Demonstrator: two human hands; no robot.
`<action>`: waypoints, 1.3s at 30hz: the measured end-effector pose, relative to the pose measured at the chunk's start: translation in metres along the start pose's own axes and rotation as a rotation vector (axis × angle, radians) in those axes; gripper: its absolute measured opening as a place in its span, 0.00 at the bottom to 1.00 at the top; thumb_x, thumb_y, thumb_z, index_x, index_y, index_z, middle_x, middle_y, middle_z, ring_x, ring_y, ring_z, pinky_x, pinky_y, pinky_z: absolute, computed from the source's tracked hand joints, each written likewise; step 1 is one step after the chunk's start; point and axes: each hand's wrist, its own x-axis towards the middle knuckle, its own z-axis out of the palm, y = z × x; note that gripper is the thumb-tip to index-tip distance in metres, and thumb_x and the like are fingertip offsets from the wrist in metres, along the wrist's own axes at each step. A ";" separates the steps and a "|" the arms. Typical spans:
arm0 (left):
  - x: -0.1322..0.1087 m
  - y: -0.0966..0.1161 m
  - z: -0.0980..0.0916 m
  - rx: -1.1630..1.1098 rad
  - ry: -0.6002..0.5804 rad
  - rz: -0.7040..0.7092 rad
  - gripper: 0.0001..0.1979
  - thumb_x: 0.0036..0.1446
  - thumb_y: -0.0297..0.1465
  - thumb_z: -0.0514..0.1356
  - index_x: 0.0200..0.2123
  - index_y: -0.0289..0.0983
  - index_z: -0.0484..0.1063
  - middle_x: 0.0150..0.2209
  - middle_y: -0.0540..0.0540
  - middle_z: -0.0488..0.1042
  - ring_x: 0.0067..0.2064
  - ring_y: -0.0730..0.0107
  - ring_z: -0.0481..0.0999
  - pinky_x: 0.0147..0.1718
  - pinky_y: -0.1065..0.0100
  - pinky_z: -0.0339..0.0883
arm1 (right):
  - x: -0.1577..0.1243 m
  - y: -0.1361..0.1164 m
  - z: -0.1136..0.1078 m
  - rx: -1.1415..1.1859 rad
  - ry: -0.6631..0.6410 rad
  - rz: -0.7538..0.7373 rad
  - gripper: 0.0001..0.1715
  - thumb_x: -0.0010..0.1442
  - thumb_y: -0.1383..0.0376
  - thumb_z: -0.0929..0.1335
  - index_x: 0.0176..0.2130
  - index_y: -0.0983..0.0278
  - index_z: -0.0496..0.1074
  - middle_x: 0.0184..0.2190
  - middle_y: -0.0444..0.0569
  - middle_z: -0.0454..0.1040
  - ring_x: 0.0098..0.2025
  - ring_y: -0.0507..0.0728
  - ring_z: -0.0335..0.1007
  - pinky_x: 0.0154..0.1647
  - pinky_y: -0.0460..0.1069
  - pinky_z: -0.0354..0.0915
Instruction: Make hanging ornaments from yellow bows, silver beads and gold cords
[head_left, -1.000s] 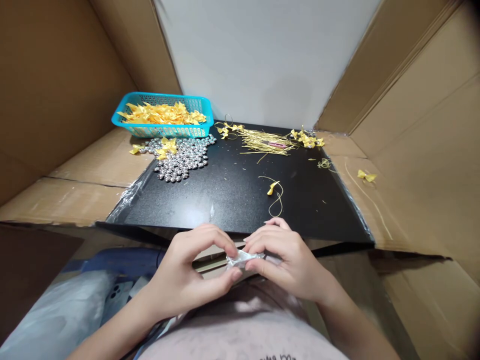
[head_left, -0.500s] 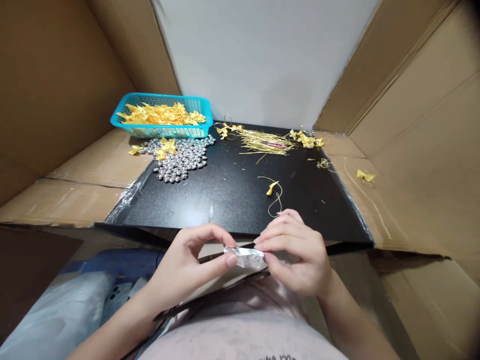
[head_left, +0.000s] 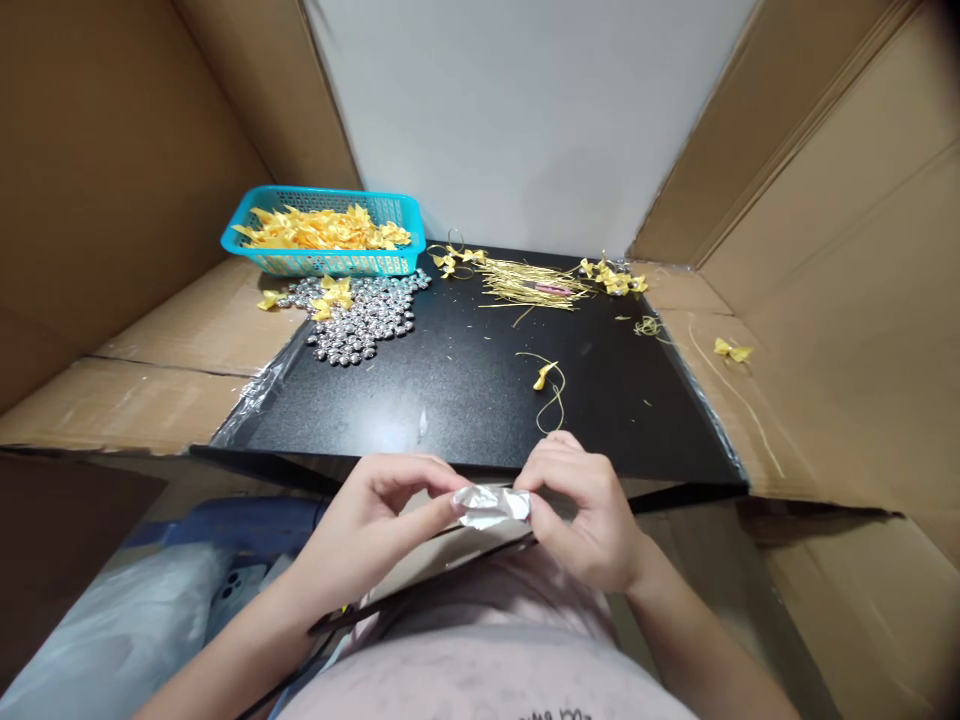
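Thumb and fingertips of the bare left hand (head_left: 367, 535) pinch one end of a crumpled strip of silvery, foil-like material (head_left: 491, 506), while the bare right hand (head_left: 600, 530) grips its other end, so that it spans the gap between them on the person's side of the black tabletop (head_left: 450, 400). Beyond the right hand lies a small yellow ribbon bow (head_left: 543, 377) with a looped, thin gold cord (head_left: 562, 410); farther back, straight gold-coloured ties (head_left: 517, 285) form a loose heap, with round, shiny silver beads (head_left: 371, 320) spread to their left before a turquoise perforated plastic basket (head_left: 337, 263) of yellow ribbon pieces (head_left: 322, 228).
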 end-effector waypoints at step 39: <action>-0.001 -0.002 0.004 0.039 0.055 0.048 0.05 0.51 0.24 0.65 0.28 0.38 0.80 0.27 0.48 0.80 0.29 0.71 0.77 0.28 0.74 0.70 | -0.009 0.012 0.003 0.359 0.052 0.023 0.11 0.54 0.72 0.66 0.37 0.63 0.77 0.40 0.52 0.79 0.39 0.57 0.77 0.41 0.52 0.73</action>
